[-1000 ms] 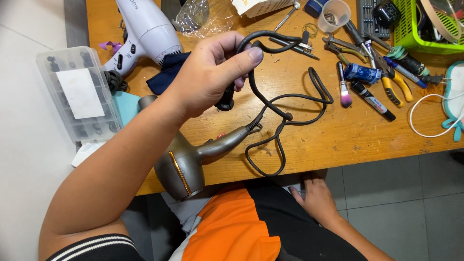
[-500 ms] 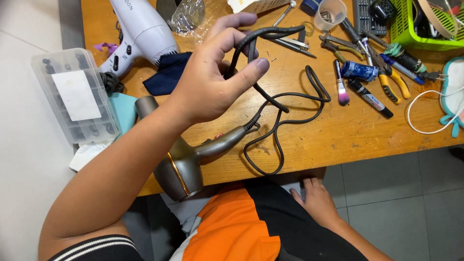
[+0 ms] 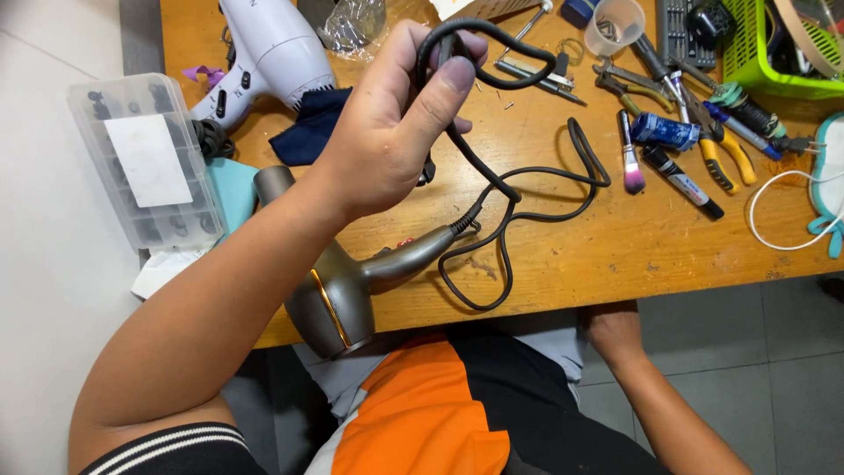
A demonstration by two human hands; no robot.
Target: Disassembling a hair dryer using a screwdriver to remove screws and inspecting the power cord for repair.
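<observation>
My left hand (image 3: 391, 132) is raised over the wooden table (image 3: 615, 255) and grips a bunched loop of black power cord (image 3: 536, 180) between thumb and fingers. The cord runs down to the handle of a grey hair dryer (image 3: 352, 281), which lies at the table's near edge with its barrel hanging over. The rest of the cord lies in loose loops on the table to the right of my hand. My right hand (image 3: 614, 331) sits low by my lap, just under the table's near edge, its fingers hidden.
A white hair dryer (image 3: 272, 48) and a dark blue cloth (image 3: 312, 136) lie at the back left. A clear compartment box (image 3: 145, 163) sits off the left edge. Pliers (image 3: 716, 154), markers, a brush (image 3: 629, 163), a plastic cup (image 3: 615, 22) and a green basket (image 3: 782, 53) crowd the right.
My left hand has lifted the bunched cord higher and a little to the right, pulling its upper loops off the table. The grey dryer and my right hand have stayed put.
</observation>
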